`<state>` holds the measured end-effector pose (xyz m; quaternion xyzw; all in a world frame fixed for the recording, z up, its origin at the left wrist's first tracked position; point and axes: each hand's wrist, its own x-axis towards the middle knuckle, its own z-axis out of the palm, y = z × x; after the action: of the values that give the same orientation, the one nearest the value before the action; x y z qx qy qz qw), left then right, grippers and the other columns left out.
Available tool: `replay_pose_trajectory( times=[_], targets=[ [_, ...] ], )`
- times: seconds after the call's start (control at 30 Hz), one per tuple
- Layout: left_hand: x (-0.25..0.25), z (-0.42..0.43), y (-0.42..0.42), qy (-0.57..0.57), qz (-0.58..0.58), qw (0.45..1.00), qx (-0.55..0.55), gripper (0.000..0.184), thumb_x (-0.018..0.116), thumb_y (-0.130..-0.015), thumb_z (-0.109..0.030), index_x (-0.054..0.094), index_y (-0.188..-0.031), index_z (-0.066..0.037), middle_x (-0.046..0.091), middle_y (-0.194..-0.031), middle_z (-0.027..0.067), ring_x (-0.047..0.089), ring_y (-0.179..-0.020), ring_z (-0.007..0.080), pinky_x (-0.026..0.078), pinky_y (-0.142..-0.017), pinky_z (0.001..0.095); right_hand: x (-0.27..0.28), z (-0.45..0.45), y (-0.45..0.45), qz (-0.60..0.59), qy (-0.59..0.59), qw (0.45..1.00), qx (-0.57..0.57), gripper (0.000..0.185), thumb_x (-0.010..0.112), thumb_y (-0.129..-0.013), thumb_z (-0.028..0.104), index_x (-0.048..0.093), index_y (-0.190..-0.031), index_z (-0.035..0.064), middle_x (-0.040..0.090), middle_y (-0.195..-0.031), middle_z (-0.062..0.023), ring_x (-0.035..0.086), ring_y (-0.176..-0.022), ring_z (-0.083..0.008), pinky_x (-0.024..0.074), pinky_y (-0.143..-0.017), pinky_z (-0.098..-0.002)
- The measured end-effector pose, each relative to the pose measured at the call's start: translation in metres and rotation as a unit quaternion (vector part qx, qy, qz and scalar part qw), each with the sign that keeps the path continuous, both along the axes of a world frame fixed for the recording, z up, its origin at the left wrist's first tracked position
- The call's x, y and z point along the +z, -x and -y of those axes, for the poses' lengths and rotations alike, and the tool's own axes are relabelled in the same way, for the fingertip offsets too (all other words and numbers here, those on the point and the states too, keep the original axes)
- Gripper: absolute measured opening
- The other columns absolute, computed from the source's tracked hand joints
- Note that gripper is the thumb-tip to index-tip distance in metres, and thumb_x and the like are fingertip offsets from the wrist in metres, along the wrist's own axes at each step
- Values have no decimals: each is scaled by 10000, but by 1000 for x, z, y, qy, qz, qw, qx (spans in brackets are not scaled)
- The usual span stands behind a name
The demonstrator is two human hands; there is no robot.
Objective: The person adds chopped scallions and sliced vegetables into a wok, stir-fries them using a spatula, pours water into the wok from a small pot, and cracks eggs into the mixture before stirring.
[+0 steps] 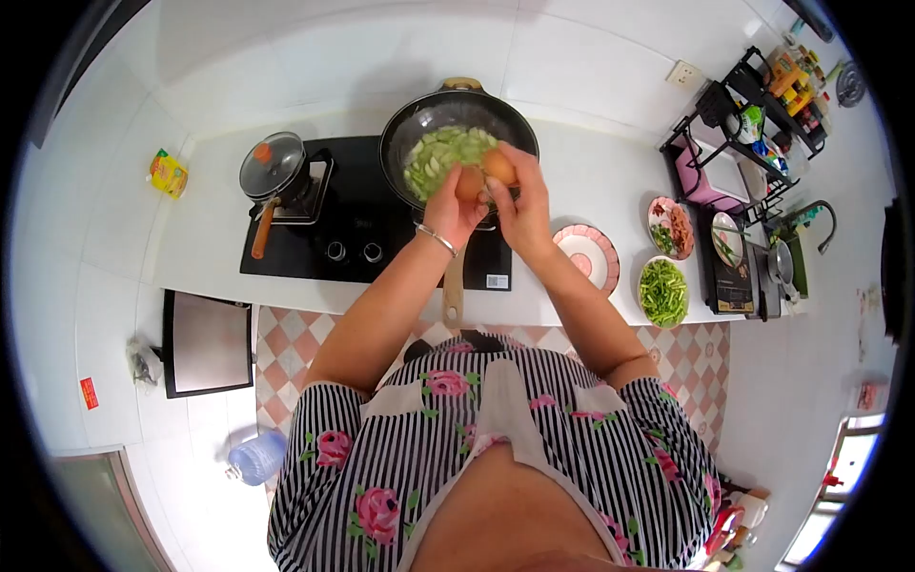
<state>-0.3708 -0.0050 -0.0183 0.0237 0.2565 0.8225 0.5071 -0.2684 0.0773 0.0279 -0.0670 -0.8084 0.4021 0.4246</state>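
Observation:
Over the near side of a dark wok, both hands are close together, each with a brown eggshell shape in its fingers. My left hand, with a bracelet at the wrist, grips one egg. Slightly higher and to the right, my right hand has its fingers around another egg. Whether these are whole eggs or halves of one shell, I cannot tell. Below them in the wok lie pale green vegetable slices in liquid. The wok's wooden handle points toward me.
A lidded saucepan sits on the left of the black hob. To the right are a pink-rimmed plate, a bowl of chopped greens, a plate of meat and a black rack.

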Motion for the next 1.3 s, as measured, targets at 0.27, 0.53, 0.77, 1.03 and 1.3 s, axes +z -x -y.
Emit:
replay_pose_trajectory(
  times=[0.27, 0.53, 0.77, 1.03, 1.3],
  targets=[
    [8, 0, 2, 22, 17, 1000, 8, 309, 438, -953, -382, 538, -969, -90, 559, -802, 27, 511, -639, 141, 413, -547, 251, 11, 2, 7, -39, -32, 998, -33, 442, 610, -771, -46, 498, -1191, 35, 513, -1127, -184, 541, -1005, -344, 466, -841, -357],
    [5, -3, 12, -29, 2, 1000, -8, 324, 407, -966, -389, 528, -1017, -92, 581, -865, 19, 530, -679, 121, 460, -615, 245, 8, -2, 15, -35, -50, 998, -30, 467, 611, -777, -19, 505, -1220, 82, 520, -1142, -172, 541, -1018, -354, 462, -848, -358],
    [-2, 0, 17, -22, 19, 999, -15, 307, 436, -947, -385, 538, -1030, -108, 592, -914, 48, 558, -706, 150, 469, -593, 250, 5, -7, 18, -28, 27, 999, 2, 460, 607, -809, -8, 478, -1247, 47, 533, -1125, -139, 565, -997, -263, 477, -803, -334],
    [38, 10, 43, 181, -323, 927, 56, 316, 592, -858, -285, 626, -1111, -100, 605, -864, 10, 583, -727, 119, 461, -565, 241, -5, -60, 36, 127, 557, 771, 282, 300, 519, -939, 267, 463, -1179, 96, 589, -1016, -53, 595, -789, -125, 494, -669, -268],
    [44, -5, 81, 238, -737, 631, 39, 396, 663, -800, -185, 598, -1172, -66, 673, -969, 103, 649, -824, 164, 497, -760, 269, -7, -82, 66, 260, 482, 786, 285, 268, 550, -909, 235, 529, -1133, 90, 587, -957, -15, 560, -740, -101, 478, -659, -248]
  ],
)
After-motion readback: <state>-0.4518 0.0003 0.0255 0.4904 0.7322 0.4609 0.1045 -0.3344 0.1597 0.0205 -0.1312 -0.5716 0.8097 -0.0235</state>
